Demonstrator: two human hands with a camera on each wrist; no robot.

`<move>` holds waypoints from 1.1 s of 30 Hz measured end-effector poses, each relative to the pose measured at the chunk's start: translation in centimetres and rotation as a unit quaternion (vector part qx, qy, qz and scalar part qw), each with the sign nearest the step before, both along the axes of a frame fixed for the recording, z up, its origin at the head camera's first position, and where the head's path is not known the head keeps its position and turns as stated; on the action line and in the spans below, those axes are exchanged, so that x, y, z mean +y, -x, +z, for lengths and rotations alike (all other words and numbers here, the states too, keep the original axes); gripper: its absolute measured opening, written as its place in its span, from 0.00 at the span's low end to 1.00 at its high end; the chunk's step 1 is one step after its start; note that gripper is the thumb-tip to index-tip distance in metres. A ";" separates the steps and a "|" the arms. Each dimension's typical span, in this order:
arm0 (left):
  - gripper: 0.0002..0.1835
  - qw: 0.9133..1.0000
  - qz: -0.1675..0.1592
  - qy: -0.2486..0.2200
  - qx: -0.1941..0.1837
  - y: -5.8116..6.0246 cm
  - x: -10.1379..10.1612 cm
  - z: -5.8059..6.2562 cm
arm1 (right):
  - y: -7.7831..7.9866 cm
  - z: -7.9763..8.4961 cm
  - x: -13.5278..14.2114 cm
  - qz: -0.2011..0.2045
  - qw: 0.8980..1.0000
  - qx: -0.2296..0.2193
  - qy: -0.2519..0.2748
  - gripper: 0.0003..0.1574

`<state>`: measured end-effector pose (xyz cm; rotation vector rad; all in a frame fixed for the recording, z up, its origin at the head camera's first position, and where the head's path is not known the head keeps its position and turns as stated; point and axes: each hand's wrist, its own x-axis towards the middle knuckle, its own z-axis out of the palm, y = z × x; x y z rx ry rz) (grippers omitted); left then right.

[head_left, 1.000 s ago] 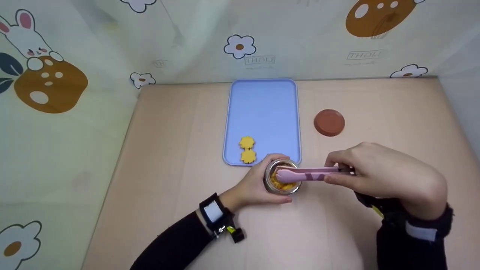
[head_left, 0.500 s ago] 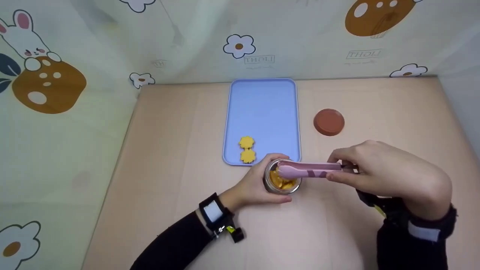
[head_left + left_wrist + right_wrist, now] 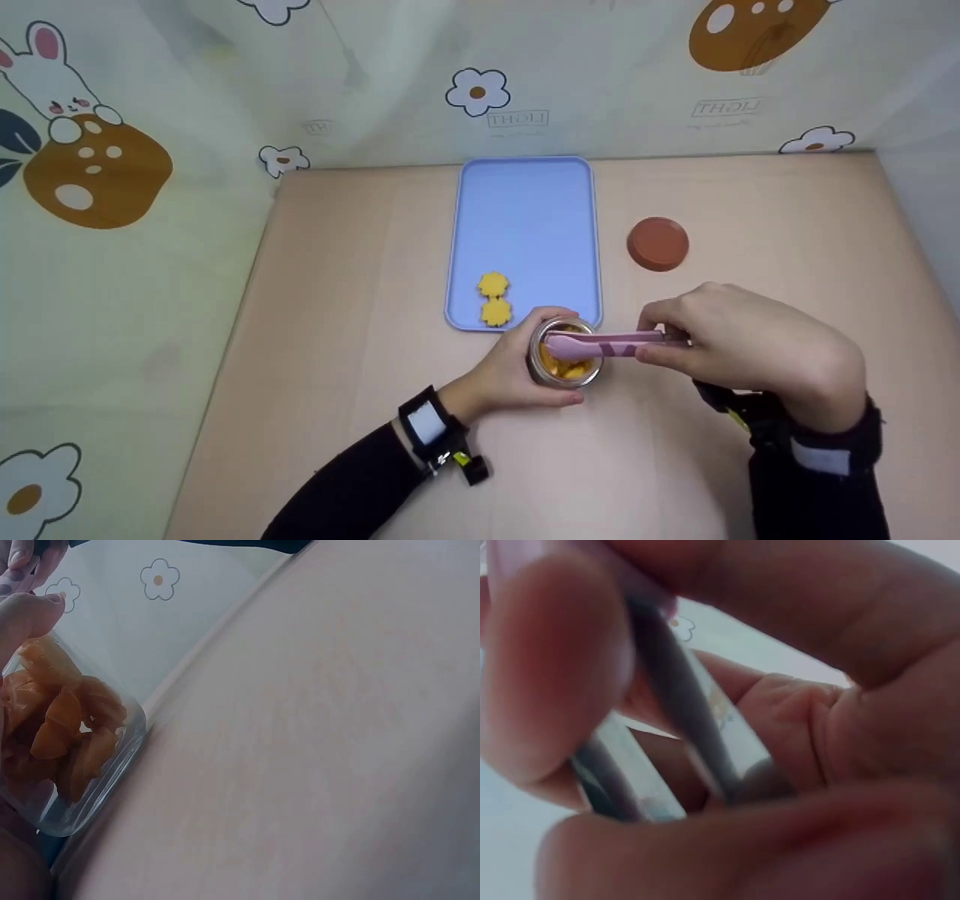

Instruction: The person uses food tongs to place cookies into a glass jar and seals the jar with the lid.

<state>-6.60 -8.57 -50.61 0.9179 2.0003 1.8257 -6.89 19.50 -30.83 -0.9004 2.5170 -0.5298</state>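
Observation:
My left hand [image 3: 510,371] grips a clear glass jar [image 3: 534,360] from its left side, thumb and fingers round the wall. Orange-yellow pieces [image 3: 64,724] fill the lower part of the jar in the left wrist view. My right hand [image 3: 742,337] pinches pink tongs [image 3: 619,345] between thumb and fingers. The tips of the tongs reach through the jar's mouth, over the pieces. In the right wrist view the metal arms [image 3: 697,705] of the tongs run between blurred fingers. Just behind the jar lies a blue tray [image 3: 525,217], its front edge partly covered by my left fingers.
Two yellow flower-shaped pieces [image 3: 494,298] lie at the tray's front left. A round reddish-brown lid [image 3: 658,244] rests on the wooden table [image 3: 345,300] to the right of the tray. A patterned curtain [image 3: 375,90] borders the table at the back and left.
My right hand first drew the tongs slightly up and right, then moved back left, bringing the tips deeper over the jar. The left hand and jar stayed in place.

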 end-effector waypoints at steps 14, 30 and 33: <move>0.53 1.000 0.003 0.000 0.009 0.0 0.1 -0.1 | 0.4 0.7 1.0 -0.033 0.999 0.010 0.036 0.11; 0.53 1.000 0.005 0.009 0.027 0.1 -0.1 -0.2 | 8.0 -8.8 -5.2 -0.074 0.992 0.068 0.074 0.28; 0.54 1.000 0.000 0.006 0.020 0.1 0.0 -0.3 | 8.6 -10.5 -5.9 -0.074 0.993 0.048 0.072 0.29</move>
